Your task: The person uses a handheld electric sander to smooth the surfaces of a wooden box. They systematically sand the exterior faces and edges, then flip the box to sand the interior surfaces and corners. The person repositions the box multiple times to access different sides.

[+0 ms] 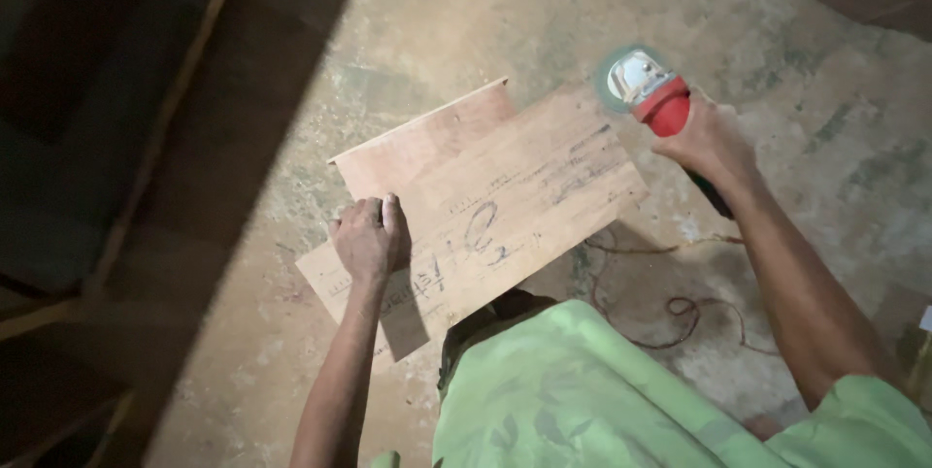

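Plywood board (485, 206) on dusty concrete floor (806, 167), left hand (369, 235) pressed flat, right hand (707, 143) gripping red grinder (652, 94).

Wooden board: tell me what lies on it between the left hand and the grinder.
Head view: between the left hand and the grinder, the wooden board carries only dark handwritten scrawls; no object lies there.

Workshop: dusty concrete floor (466, 31), angle grinder (652, 91), plywood (505, 206).

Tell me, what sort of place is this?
Probably a rough woodworking spot: a bare, stained concrete floor, a marked plywood board under the left hand, and a red angle grinder in the right hand.
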